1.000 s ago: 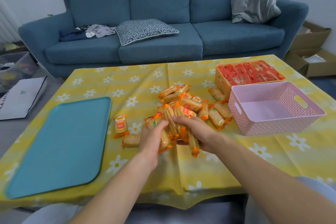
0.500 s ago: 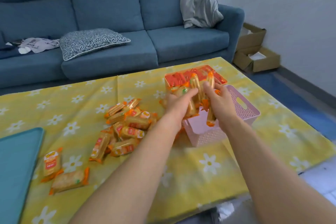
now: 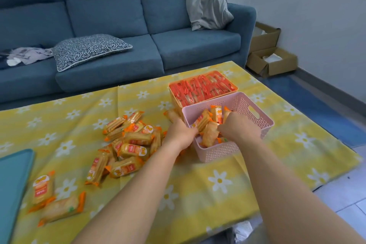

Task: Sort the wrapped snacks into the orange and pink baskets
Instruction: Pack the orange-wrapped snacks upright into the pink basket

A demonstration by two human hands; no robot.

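Wrapped snacks, an orange basket and a pink basket on a flowered yellow cloth.

The pink basket [image 3: 237,149] sits at the right, a perforated plastic box with a slot handle on its right wall; a bunch of orange-wrapped snacks [image 3: 209,125] stands and leans inside its left half. Just behind it, touching, the orange basket [image 3: 174,95] is packed with red-wrapped snacks [image 3: 202,89] laid in rows. Left of the baskets a loose pile of orange-wrapped snacks [image 3: 128,140] lies jumbled on the cloth. Two more orange-wrapped snacks [image 3: 53,200] lie apart at the near left, one upright, one slanted.
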